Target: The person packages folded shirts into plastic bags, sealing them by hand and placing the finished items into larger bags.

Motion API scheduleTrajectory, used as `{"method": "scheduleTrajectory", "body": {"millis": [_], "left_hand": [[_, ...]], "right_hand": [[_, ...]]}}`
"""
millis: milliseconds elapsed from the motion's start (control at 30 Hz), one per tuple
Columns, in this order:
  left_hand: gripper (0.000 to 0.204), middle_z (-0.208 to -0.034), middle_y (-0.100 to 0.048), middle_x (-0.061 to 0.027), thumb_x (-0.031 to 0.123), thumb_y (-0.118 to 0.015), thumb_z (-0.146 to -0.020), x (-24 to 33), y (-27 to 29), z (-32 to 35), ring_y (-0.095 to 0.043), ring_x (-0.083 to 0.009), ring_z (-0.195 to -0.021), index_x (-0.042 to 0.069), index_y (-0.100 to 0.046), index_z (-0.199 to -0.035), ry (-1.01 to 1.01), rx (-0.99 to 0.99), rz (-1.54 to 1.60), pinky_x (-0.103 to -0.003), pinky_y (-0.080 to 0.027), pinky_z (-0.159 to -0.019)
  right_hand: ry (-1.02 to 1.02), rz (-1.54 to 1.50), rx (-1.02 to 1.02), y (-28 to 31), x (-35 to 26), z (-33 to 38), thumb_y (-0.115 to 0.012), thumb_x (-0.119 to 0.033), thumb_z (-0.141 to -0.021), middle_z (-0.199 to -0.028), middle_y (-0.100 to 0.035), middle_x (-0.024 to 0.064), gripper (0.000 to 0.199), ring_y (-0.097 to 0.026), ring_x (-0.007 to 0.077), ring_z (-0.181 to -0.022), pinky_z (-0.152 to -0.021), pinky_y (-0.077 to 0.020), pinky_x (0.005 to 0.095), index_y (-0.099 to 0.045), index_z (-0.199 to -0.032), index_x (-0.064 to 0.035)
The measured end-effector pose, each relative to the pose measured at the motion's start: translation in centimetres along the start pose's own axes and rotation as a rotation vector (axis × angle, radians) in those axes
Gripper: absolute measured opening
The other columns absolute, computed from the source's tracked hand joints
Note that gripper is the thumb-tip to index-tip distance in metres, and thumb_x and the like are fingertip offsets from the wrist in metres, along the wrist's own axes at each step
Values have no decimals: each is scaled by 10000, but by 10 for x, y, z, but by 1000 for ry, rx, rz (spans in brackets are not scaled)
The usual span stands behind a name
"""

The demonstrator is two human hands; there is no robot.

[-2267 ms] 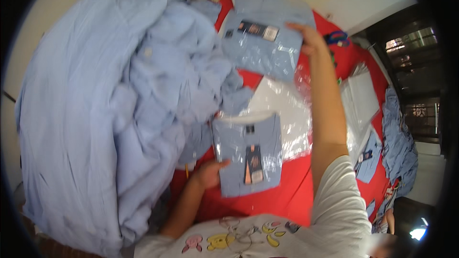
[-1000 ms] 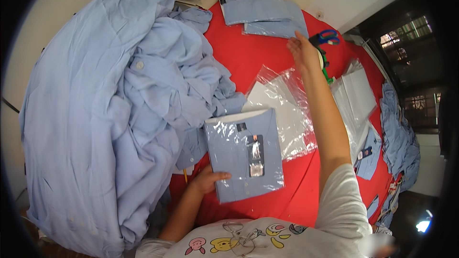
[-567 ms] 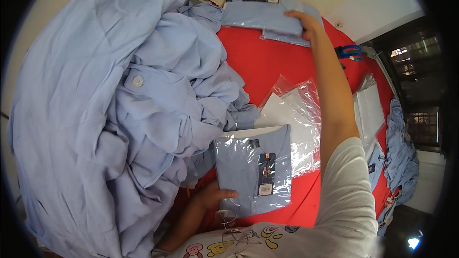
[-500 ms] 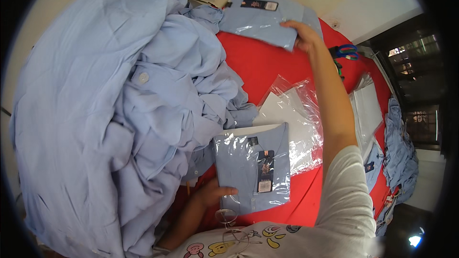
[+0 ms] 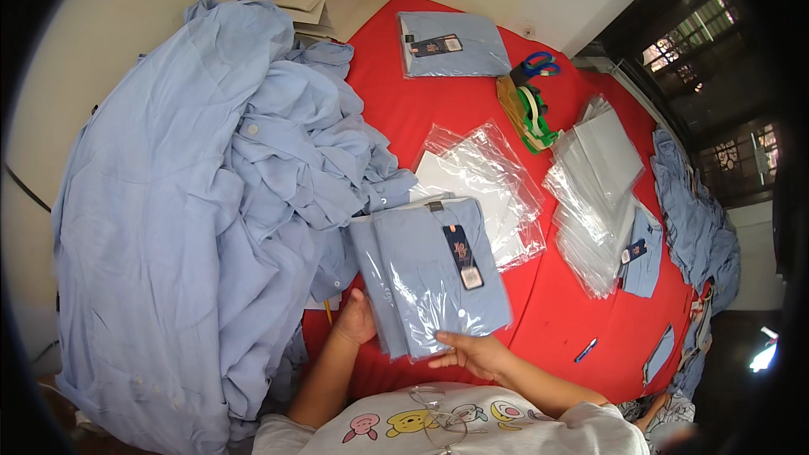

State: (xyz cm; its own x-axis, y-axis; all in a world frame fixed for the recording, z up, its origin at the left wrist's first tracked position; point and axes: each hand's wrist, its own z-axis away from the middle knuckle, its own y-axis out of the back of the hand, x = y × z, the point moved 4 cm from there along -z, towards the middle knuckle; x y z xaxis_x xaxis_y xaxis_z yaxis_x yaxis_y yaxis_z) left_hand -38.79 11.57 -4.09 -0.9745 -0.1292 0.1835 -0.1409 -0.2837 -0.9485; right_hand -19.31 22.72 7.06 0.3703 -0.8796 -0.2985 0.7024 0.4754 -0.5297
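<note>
Two folded light-blue shirts in clear plastic bags overlap near the front of the table. The upper bagged shirt (image 5: 425, 270) bears a dark hang tag (image 5: 463, 257) and lies shifted right over the lower bagged shirt (image 5: 371, 265). My right hand (image 5: 476, 355) grips the upper one's near edge, thumb on top and fingers below. At the lower one's left edge is my left hand (image 5: 358, 320), thumb upward; its other fingers are mostly hidden. Another bagged shirt (image 5: 472, 42) lies at the far end of the red-covered table (image 5: 556, 320).
A large heap of loose blue shirts (image 5: 185, 202) covers the left side. Clear bags with white sheets (image 5: 489, 202) lie mid-table, with more bags (image 5: 594, 202) to the right. A green tape dispenser (image 5: 535, 122), blue-handled scissors (image 5: 539, 66) and a pen (image 5: 586, 350) are also there.
My right hand has come back from the far end with a bagged shirt, now laid over the one near my left hand. One bagged shirt stays at the far end.
</note>
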Motion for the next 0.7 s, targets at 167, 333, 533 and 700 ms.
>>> {"method": "scheduleTrajectory", "body": {"millis": [167,333,533,700], "left_hand": [[676,-1305,-672,-109,117,-853,-842,11,-29,3,-660,-230,-1176,-3,-545,-1432,119,303,-409,-398,-527,-1028],[653,-1286,-683,-108,69,-825,-846,10,-5,5,-661,-227,-1169,-10,-546,-1431,31,351,-531,-379,-530,-1023],[719,-1315,-671,-105,92,-833,-808,12,-16,7,-645,-227,-1212,-8,-531,-1453,50,364,-666,-392,-508,-1049],[853,-1343,-649,-117,89,-900,-746,9,10,13,-613,-236,-1248,-16,-486,-1484,77,307,-690,-412,-496,-1071]], "right_hand": [[-383,719,-301,8,3,15,-635,-385,-1077,-1274,-712,137,524,-697,236,-1138,-924,-594,367,-582,-1423,4],[-313,1128,-589,-44,-159,52,-566,-345,-1104,-1268,-731,142,396,-723,211,-1099,-907,-605,364,-704,-1292,-24],[988,1012,486,-46,-435,-92,-653,-377,-1017,-1287,-692,137,503,-655,226,-1148,-1022,-495,361,-661,-1298,41],[948,1154,1206,35,-606,-230,-832,-500,-835,-1365,-670,245,812,-665,331,-1224,-1042,-513,407,-640,-1344,102]]}}
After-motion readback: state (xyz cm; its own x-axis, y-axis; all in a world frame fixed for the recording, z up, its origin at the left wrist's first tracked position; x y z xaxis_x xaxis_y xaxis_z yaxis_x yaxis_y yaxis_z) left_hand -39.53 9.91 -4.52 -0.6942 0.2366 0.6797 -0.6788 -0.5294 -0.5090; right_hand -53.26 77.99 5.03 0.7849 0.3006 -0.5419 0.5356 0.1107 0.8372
